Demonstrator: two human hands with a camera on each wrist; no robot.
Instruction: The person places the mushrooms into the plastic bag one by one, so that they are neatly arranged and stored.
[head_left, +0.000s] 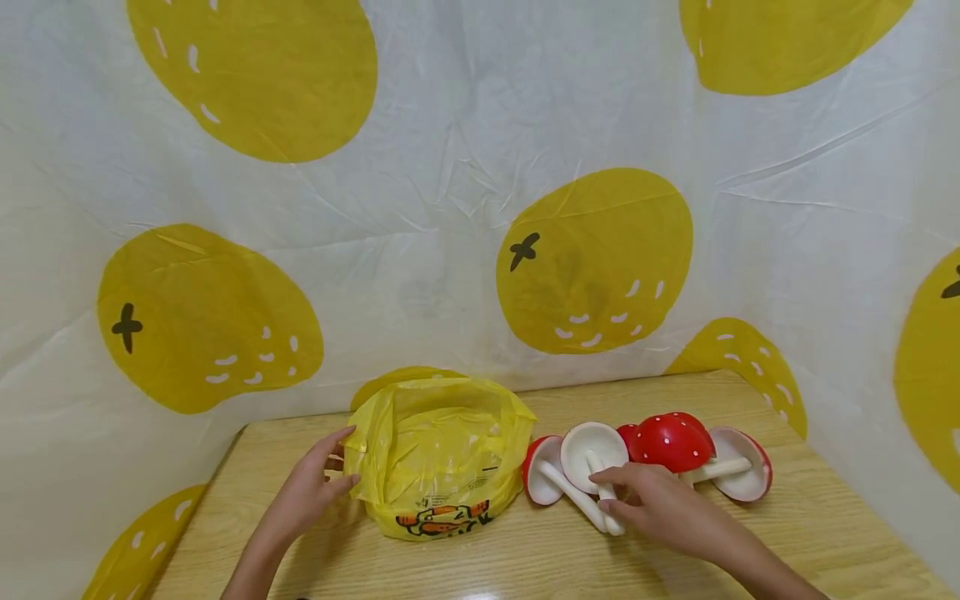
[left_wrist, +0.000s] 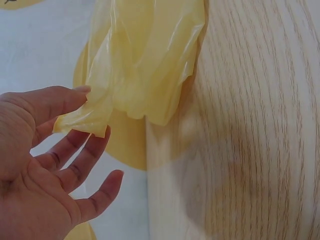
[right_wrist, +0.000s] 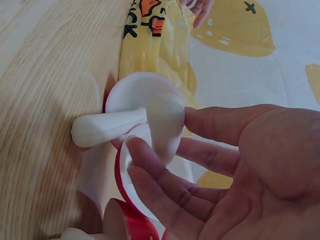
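Note:
A yellow plastic bag [head_left: 435, 454] with a printed cartoon and letters sits on the wooden table, its mouth spread wide. At its left rim my left hand [head_left: 306, 492] pinches the plastic; in the left wrist view the thumb lies on one side of the film and fingers [left_wrist: 95, 150] on the other. My right hand [head_left: 663, 508] holds the white stem [right_wrist: 165, 120] of a toy mushroom [head_left: 585, 446] whose pale underside faces up. Just left of it lies another red-and-white toy mushroom [head_left: 542, 492], its stem [right_wrist: 100, 129] pointing toward the table's front.
Red spotted toy mushrooms [head_left: 671, 442] cluster to the right of my right hand. One more toy mushroom [head_left: 753, 479] lies on its side at the far right. A white sheet with yellow fruit prints [head_left: 420, 250] hangs behind the wooden table [head_left: 487, 567].

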